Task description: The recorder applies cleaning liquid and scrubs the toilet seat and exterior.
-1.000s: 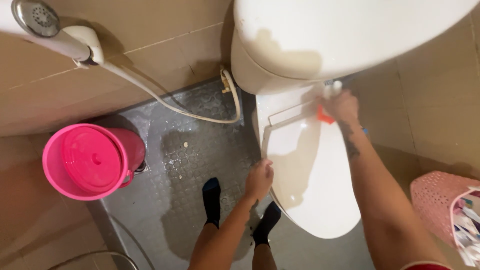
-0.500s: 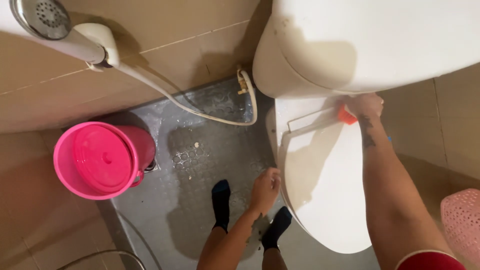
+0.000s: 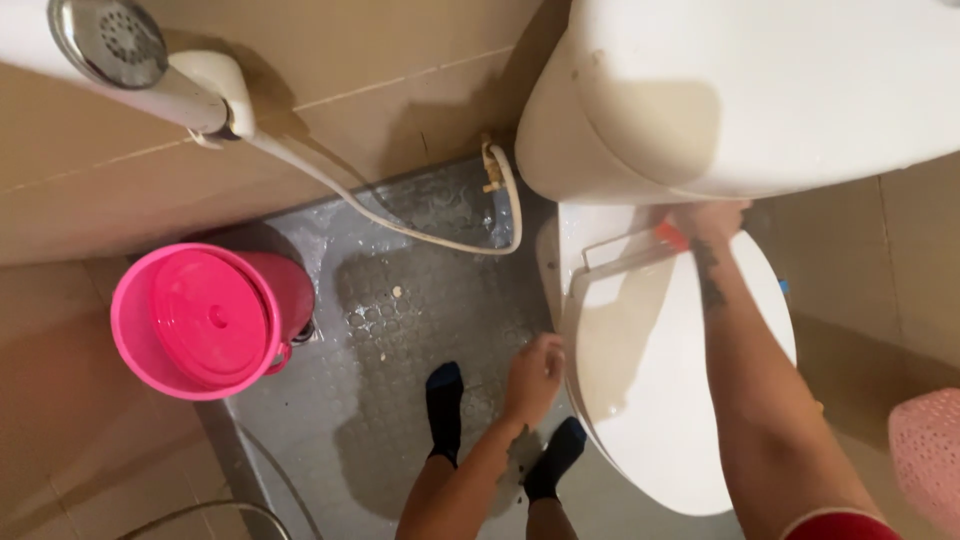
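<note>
I look down at a white toilet with its lid [image 3: 680, 400] closed and its tank [image 3: 740, 90] above. My right hand [image 3: 708, 222] reaches to the back of the lid by the hinge, under the tank, shut on an orange scrubber [image 3: 671, 236] that peeks out at its left. My left hand [image 3: 536, 372] hangs loosely curled beside the left rim of the toilet, holding nothing, above my feet in dark socks [image 3: 446, 410].
A pink bucket [image 3: 200, 320] with a pink lid inside stands on the wet grey floor [image 3: 410, 330] at left. A shower head [image 3: 110, 40] with a white hose [image 3: 400, 225] hangs on the tan tiled wall. A pink perforated basket [image 3: 925, 460] sits at the right edge.
My right hand with the orange scrubber has moved along the lid's hinge area, tucking further under the tank. The view shifted left, so the pink basket is mostly out of sight. My left hand stays.
</note>
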